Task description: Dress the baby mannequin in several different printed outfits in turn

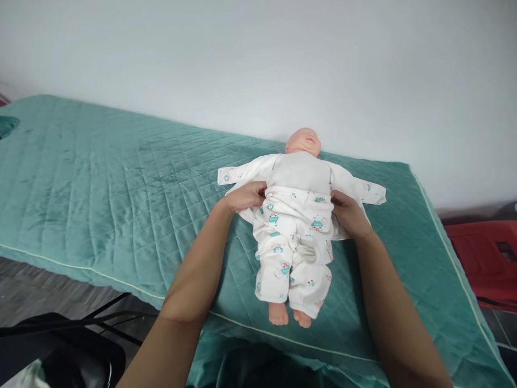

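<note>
A baby doll (302, 143) lies on its back on a teal quilted mattress (121, 178), head toward the wall, bare feet toward me. It wears white printed trousers (293, 242), and an open white printed shirt (242, 173) is spread under its grey cloth torso. My left hand (244, 196) is closed on the trousers' waistband at the doll's right hip. At the other hip, my right hand (347, 213) grips the same waistband.
A plain white wall runs behind the mattress. A red object (484, 258) sits on the floor at the right. A black stand or chair base (68, 334) is at the lower left, on a grey floor.
</note>
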